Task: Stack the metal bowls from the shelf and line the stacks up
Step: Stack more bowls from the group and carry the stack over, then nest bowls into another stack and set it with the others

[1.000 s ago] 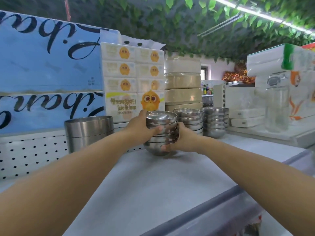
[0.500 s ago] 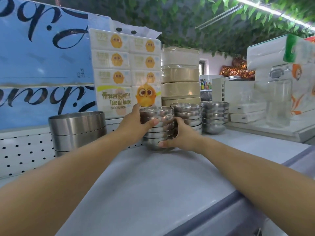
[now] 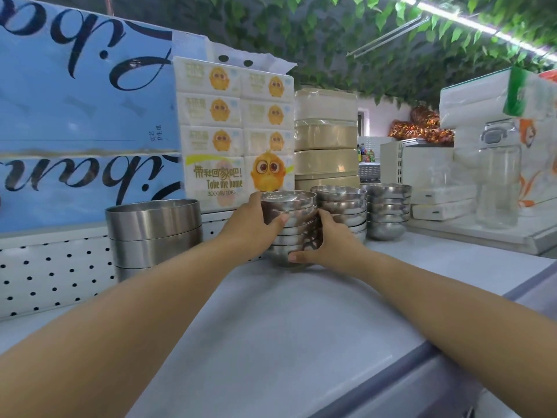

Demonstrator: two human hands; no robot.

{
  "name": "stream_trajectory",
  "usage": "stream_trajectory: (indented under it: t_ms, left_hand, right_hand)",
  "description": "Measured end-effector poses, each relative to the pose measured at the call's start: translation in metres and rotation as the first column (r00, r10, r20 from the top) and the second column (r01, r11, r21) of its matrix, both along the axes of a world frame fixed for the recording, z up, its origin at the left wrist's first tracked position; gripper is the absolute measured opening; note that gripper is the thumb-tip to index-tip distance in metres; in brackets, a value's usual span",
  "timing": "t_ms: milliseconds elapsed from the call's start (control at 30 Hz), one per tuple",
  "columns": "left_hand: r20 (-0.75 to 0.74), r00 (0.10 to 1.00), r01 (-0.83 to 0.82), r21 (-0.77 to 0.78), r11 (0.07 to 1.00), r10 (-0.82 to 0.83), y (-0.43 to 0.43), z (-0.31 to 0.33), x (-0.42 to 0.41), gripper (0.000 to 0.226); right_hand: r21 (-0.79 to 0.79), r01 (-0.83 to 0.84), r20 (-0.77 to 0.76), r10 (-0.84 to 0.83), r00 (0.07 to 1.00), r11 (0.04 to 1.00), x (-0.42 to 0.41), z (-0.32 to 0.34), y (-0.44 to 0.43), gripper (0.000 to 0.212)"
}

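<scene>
The nearest stack of metal bowls point(image 3: 289, 227) stands nested and upright on the grey shelf top point(image 3: 271, 333), gripped between 2 hands. The left hand point(image 3: 250, 230) clasps its left side, thumb laid across the front of the upper bowls and fingers curled round the back. The right hand point(image 3: 330, 245) clasps the right side lower down, with the thumb along the bottom bowl and fingers bent into the narrow space on that flank.

Just right of this stack is a second stack point(image 3: 342, 206), touching or nearly touching the right hand's fingers – which of the 2 cannot be told. Further right of it stands a third stack point(image 3: 388, 209), so the 3 run in a row.

Left of the gripped stack, a little apart, sit wide steel basins point(image 3: 153, 233), nested against a perforated white panel point(image 3: 45, 276). Directly behind the gripped stack rises a tissue pack point(image 3: 235, 131) printed with yellow chicks. Behind it to the right are beige containers point(image 3: 325, 146), and behind it to the left, large blue packs point(image 3: 75, 101). Far right of it – well apart – stands a clear jar point(image 3: 498, 182).
</scene>
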State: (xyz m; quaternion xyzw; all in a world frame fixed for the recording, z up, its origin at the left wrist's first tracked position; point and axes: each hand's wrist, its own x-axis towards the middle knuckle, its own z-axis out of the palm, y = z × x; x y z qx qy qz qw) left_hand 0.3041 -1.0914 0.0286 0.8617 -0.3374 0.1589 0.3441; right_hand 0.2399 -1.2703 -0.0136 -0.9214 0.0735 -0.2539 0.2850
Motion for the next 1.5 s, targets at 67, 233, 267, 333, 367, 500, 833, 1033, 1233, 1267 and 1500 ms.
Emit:
stream_trajectory:
  t_ms: [67, 233, 267, 333, 367, 500, 833, 1033, 1233, 1267, 1500]
  left_hand:
    - [0.026, 1.0, 0.0, 0.055, 0.998, -0.001, 0.007, 0.005, -0.006, 0.068]
    - [0.064, 0.998, -0.01, 0.185, 0.983, -0.002, 0.035, 0.012, -0.035, 0.073]
    - [0.067, 0.998, -0.005, 0.203, 0.979, -0.009, 0.043, 0.012, -0.043, 0.072]
    - [0.085, 0.996, 0.013, 0.217, 0.976, -0.032, 0.061, 0.009, -0.059, 0.074]
    - [0.097, 0.994, 0.024, 0.208, 0.978, -0.045, 0.073, 0.008, -0.067, 0.075]
    - [0.189, 0.981, -0.007, 0.228, 0.974, -0.037, 0.129, 0.009, -0.091, 0.077]
    - [0.244, 0.966, -0.119, 0.142, 0.983, 0.082, 0.339, 0.017, -0.149, 0.078]
    - [0.296, 0.92, -0.305, 0.127, 0.944, 0.258, 0.511, 0.014, -0.187, 0.074]
    - [0.234, 0.85, -0.511, 0.145, 0.847, 0.472, 0.686, -0.007, -0.23, 0.074]
    - [0.228, 0.826, -0.551, 0.14, 0.822, 0.515, 0.713, -0.01, -0.236, 0.075]
    - [0.194, 0.664, -0.746, 0.101, 0.659, 0.722, 0.86, -0.016, -0.285, 0.072]
  right_hand:
    - [-0.003, 0.003, -0.018, -0.003, 1.0, 1.0, -0.004, 0.003, 0.003, 0.125]
    - [-0.084, 0.033, -0.118, -0.043, 0.992, 0.996, -0.031, 0.017, 0.013, 0.116]
    - [-0.104, 0.038, -0.137, -0.052, 0.989, 0.994, -0.04, 0.02, 0.017, 0.11]
    - [-0.148, 0.055, -0.158, -0.078, 0.984, 0.987, -0.057, 0.025, 0.026, 0.101]
    - [-0.173, 0.068, -0.16, -0.096, 0.983, 0.983, -0.065, 0.026, 0.032, 0.097]
    - [-0.252, 0.115, -0.139, -0.153, 0.978, 0.961, -0.09, 0.031, 0.073, 0.106]
    - [-0.32, -0.016, -0.07, -0.006, 0.998, 0.947, -0.135, 0.046, 0.271, 0.095]
    - [-0.313, -0.205, -0.045, 0.201, 0.979, 0.928, -0.139, 0.047, 0.439, 0.09]
    - [-0.296, -0.412, -0.042, 0.419, 0.907, 0.862, -0.133, 0.033, 0.596, 0.087]
    - [-0.289, -0.448, -0.043, 0.456, 0.889, 0.846, -0.131, 0.032, 0.621, 0.086]
    - [-0.352, -0.626, -0.064, 0.65, 0.757, 0.695, -0.119, 0.036, 0.776, 0.083]
